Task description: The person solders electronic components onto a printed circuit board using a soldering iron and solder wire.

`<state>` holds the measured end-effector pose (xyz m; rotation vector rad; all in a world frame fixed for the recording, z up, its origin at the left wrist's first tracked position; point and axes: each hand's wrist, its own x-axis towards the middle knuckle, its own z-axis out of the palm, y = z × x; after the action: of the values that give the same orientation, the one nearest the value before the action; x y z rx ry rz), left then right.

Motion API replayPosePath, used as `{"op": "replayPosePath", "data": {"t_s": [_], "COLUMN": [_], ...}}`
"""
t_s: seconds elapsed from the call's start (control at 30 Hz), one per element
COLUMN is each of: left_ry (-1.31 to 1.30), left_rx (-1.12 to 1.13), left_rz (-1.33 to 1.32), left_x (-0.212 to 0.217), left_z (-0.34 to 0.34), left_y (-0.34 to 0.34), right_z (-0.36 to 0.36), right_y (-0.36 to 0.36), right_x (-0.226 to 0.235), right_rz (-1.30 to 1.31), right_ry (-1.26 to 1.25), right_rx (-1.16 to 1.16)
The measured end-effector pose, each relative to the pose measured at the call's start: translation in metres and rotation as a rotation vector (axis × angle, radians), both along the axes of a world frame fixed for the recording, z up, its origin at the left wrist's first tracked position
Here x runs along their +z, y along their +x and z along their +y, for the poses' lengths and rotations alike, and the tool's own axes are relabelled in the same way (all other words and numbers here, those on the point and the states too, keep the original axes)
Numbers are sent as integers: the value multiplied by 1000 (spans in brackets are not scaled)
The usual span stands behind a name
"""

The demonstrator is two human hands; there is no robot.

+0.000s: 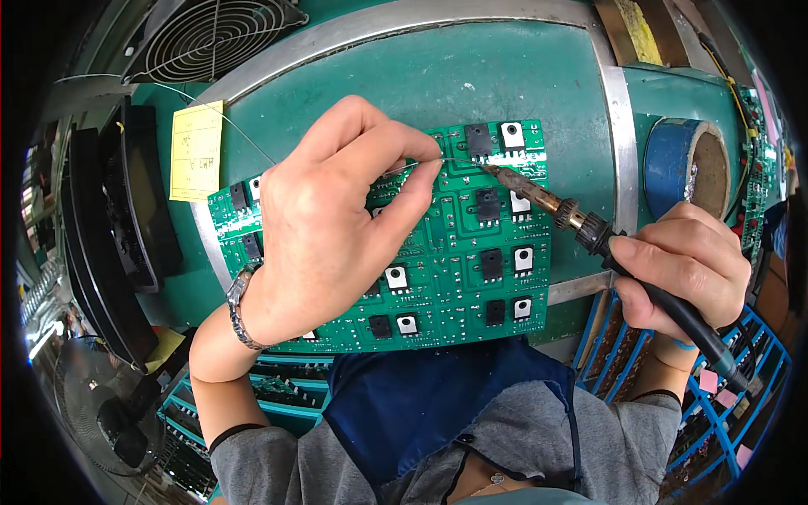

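A green circuit board (459, 252) with several black and white components lies on the green workbench (471, 80). My left hand (332, 219) rests on the board's left half, pinching a thin solder wire (454, 160) between thumb and forefinger. My right hand (686, 265) grips the black handle of a soldering iron (581, 223). The iron's tip meets the wire's end near a black component (478, 140) at the board's top edge.
A blue tape roll (686, 168) stands at the right on the bench. A yellow note (196, 150) lies at the left, a fan grille (215, 35) behind it. Black trays (126, 219) stand at the left edge. Blue racks (715, 387) with more boards sit lower right.
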<state>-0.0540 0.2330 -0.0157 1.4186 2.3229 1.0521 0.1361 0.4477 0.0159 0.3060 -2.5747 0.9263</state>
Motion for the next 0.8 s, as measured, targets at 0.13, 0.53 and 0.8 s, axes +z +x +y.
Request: {"op": "replayPosePath", "data": {"t_s": [0.13, 0.53, 0.8], "left_ry": [-14, -38, -28], "left_rx": [-5, -42, -46], "left_rz": [11, 80, 92], "left_x": [-1, -1, 2], "left_z": [-1, 2, 3], "left_y": [2, 4, 4], "right_z": [-4, -3, -3], "right_y": [4, 6, 6], "right_x": [-1, -3, -3], "right_rz": [-39, -51, -54], "right_ry": [5, 21, 33], "right_rx": [-36, -10, -2]}}
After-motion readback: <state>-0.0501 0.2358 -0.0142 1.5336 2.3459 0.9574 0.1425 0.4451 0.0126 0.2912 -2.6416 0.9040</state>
